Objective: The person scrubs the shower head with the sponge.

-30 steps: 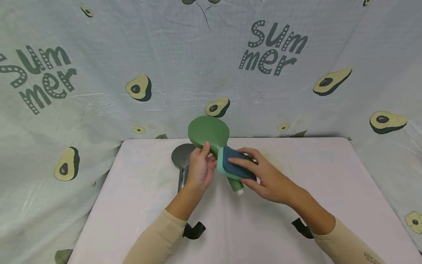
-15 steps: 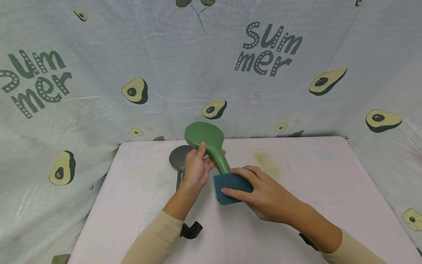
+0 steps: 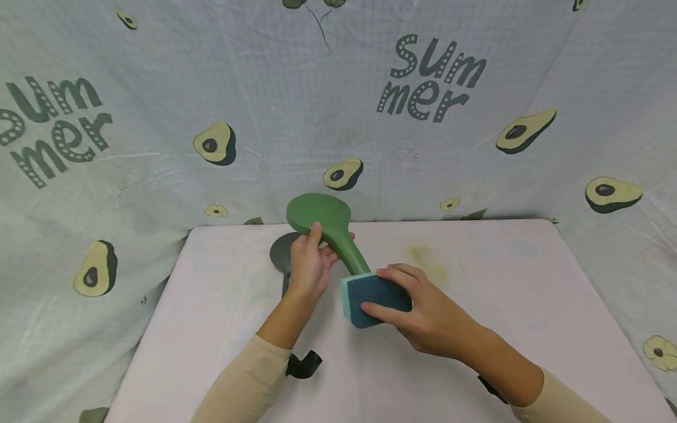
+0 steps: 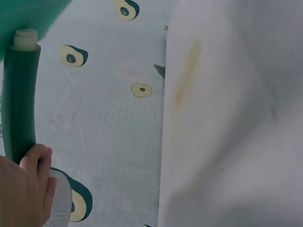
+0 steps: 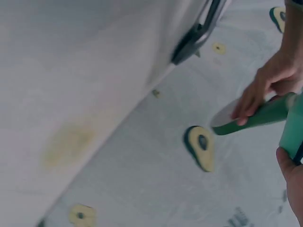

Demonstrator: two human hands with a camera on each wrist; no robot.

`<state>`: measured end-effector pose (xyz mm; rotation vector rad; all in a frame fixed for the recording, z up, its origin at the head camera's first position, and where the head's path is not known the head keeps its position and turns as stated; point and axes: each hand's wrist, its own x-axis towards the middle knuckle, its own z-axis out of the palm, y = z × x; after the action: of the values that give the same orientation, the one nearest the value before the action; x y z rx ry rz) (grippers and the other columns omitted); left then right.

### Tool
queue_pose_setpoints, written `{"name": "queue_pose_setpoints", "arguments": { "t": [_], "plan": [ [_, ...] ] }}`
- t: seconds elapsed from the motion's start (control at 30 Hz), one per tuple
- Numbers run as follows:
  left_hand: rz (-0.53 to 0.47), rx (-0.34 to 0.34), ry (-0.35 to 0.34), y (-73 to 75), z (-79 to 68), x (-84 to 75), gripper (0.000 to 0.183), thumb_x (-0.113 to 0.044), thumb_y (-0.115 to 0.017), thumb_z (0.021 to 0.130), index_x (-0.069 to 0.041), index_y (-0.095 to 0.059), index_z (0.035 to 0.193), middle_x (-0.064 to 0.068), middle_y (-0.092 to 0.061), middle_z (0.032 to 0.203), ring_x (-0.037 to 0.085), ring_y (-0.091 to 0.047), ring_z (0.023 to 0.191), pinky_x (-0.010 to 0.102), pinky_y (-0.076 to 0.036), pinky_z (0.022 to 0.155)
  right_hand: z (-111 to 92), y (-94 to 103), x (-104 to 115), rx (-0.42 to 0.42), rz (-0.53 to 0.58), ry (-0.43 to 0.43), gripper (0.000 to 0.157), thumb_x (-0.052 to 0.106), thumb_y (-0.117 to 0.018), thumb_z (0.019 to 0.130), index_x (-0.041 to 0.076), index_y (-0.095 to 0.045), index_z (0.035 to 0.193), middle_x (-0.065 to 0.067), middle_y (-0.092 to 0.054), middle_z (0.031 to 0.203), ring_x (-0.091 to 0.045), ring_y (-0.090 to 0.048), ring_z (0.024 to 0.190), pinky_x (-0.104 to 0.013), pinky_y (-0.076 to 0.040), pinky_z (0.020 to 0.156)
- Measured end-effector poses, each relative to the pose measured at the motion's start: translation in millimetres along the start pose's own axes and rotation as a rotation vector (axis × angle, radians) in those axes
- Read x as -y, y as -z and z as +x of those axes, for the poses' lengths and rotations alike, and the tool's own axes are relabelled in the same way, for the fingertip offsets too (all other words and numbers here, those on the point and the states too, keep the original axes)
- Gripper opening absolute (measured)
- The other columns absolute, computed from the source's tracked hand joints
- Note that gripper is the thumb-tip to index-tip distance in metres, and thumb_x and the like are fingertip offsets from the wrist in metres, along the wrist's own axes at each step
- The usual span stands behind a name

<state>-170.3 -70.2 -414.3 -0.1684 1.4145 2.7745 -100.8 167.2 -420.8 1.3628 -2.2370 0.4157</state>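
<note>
My left hand (image 3: pixel 309 264) grips a green hand shower head (image 3: pixel 322 212) near its neck, thumb on the back of the head. The shower head is held above the table, its handle slanting down to the right. My right hand (image 3: pixel 423 311) holds a two-layer sponge (image 3: pixel 378 301), dark blue on one side and teal on the other, against the lower handle. In the head view the sponge hides the handle's end. The left wrist view shows that white threaded end (image 4: pixel 26 39) and part of the pale perforated spray face (image 4: pixel 60 196).
A dark grey shower head (image 3: pixel 282 251) lies on the pale table (image 3: pixel 476 305) at the left, partly behind my left hand and forearm. A yellowish stain (image 3: pixel 428 264) marks the tabletop. Behind the table hangs an avocado-print cloth (image 3: pixel 296 106). Black parts (image 3: pixel 305 364) show beside both wrists.
My right hand has slid the sponge down the handle from the neck toward the threaded end, which the sponge now covers. The shower head has shifted slightly left in view.
</note>
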Motion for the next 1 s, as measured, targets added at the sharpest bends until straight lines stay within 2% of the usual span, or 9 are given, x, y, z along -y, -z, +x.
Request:
{"name": "queue_pose_setpoints", "arguments": {
  "t": [0.17, 0.27, 0.37, 0.53, 0.63, 0.73, 0.83, 0.9, 1.0],
  "plan": [
    [-0.010, 0.007, -0.020, -1.3, -0.1, -1.0, 0.047, -0.028, -0.040, 0.114, 0.005, -0.039, 0.148, 0.022, -0.056, 0.140, 0.034, -0.076, 0.102, 0.041, -0.062, 0.089, -17.4, -12.4, -10.1, -0.036, 0.265, -0.199, 0.043, 0.041, -0.041, 0.110, 0.015, -0.044, 0.144, -0.022, -0.033, 0.153, -0.033, -0.042, 0.137, -0.033, -0.050, 0.106],
    [-0.012, 0.007, -0.025, -2.5, -0.5, -0.3, 0.048, -0.029, -0.040, 0.114, 0.004, -0.040, 0.148, 0.022, -0.056, 0.140, 0.035, -0.076, 0.103, 0.041, -0.062, 0.090, -19.7, -18.0, -11.5, -0.059, 0.367, -0.238, 0.046, 0.039, -0.045, 0.109, 0.009, -0.039, 0.144, -0.023, -0.030, 0.154, -0.033, -0.039, 0.140, -0.027, -0.044, 0.111],
    [-0.008, -0.006, -0.020, -2.5, -0.6, 0.9, 0.047, -0.029, -0.040, 0.114, 0.004, -0.041, 0.147, 0.022, -0.057, 0.139, 0.034, -0.076, 0.102, 0.040, -0.062, 0.089, -16.2, -16.3, -9.3, -0.092, 0.256, -0.175, 0.038, 0.035, -0.043, 0.110, 0.017, -0.052, 0.142, -0.024, -0.037, 0.151, -0.034, -0.042, 0.137, -0.033, -0.047, 0.107],
    [0.011, -0.019, -0.019, -1.1, 0.0, 2.6, 0.047, -0.027, -0.038, 0.114, 0.006, -0.040, 0.148, 0.025, -0.057, 0.139, 0.034, -0.076, 0.102, 0.040, -0.063, 0.087, -0.3, -7.2, 1.9, -0.085, -0.061, 0.059, 0.039, 0.020, -0.039, 0.109, 0.031, -0.066, 0.135, -0.021, -0.052, 0.140, -0.041, -0.051, 0.125, -0.052, -0.055, 0.095],
    [0.026, -0.019, -0.014, -0.3, 1.0, 4.6, 0.049, -0.028, -0.038, 0.114, 0.005, -0.038, 0.150, 0.027, -0.056, 0.140, 0.036, -0.075, 0.104, 0.041, -0.063, 0.087, 7.8, -6.4, 11.6, -0.029, -0.177, 0.166, 0.035, 0.021, -0.045, 0.110, 0.033, -0.063, 0.137, -0.016, -0.055, 0.138, -0.040, -0.054, 0.122, -0.048, -0.057, 0.097],
    [0.037, -0.010, 0.000, 0.0, 1.5, 6.0, 0.050, -0.029, -0.037, 0.114, 0.004, -0.036, 0.151, 0.027, -0.055, 0.140, 0.036, -0.075, 0.103, 0.042, -0.062, 0.088, 10.6, -7.2, 17.8, 0.003, -0.192, 0.189, 0.033, 0.022, -0.052, 0.108, 0.033, -0.061, 0.138, -0.013, -0.054, 0.138, -0.038, -0.054, 0.122, -0.044, -0.056, 0.099],
    [0.029, 0.002, 0.008, -0.3, 1.1, 6.0, 0.050, -0.028, -0.037, 0.114, 0.005, -0.035, 0.151, 0.027, -0.055, 0.139, 0.034, -0.077, 0.098, 0.043, -0.063, 0.087, 7.3, -8.4, 16.7, 0.007, -0.029, 0.090, 0.033, 0.024, -0.053, 0.107, 0.033, -0.060, 0.138, -0.017, -0.049, 0.141, -0.035, -0.051, 0.126, -0.045, -0.057, 0.098],
    [0.016, 0.004, 0.008, -0.6, 0.3, 5.3, 0.049, -0.026, -0.038, 0.114, 0.005, -0.036, 0.151, 0.027, -0.055, 0.138, 0.033, -0.078, 0.092, 0.042, -0.063, 0.085, 1.2, -10.9, 13.1, 0.008, 0.174, -0.032, 0.033, 0.027, -0.051, 0.107, 0.028, -0.056, 0.140, -0.019, -0.042, 0.146, -0.033, -0.048, 0.131, -0.044, -0.057, 0.098],
    [0.003, 0.005, -0.002, -1.8, -0.6, 3.0, 0.047, -0.025, -0.040, 0.114, 0.006, -0.039, 0.150, 0.028, -0.057, 0.138, 0.030, -0.078, 0.088, 0.041, -0.063, 0.083, -11.3, -17.8, 5.9, -0.022, 0.462, -0.198, 0.041, 0.020, -0.062, 0.104, 0.015, -0.045, 0.142, -0.021, -0.032, 0.150, -0.029, -0.041, 0.136, -0.047, -0.056, 0.100]
  ]
}}
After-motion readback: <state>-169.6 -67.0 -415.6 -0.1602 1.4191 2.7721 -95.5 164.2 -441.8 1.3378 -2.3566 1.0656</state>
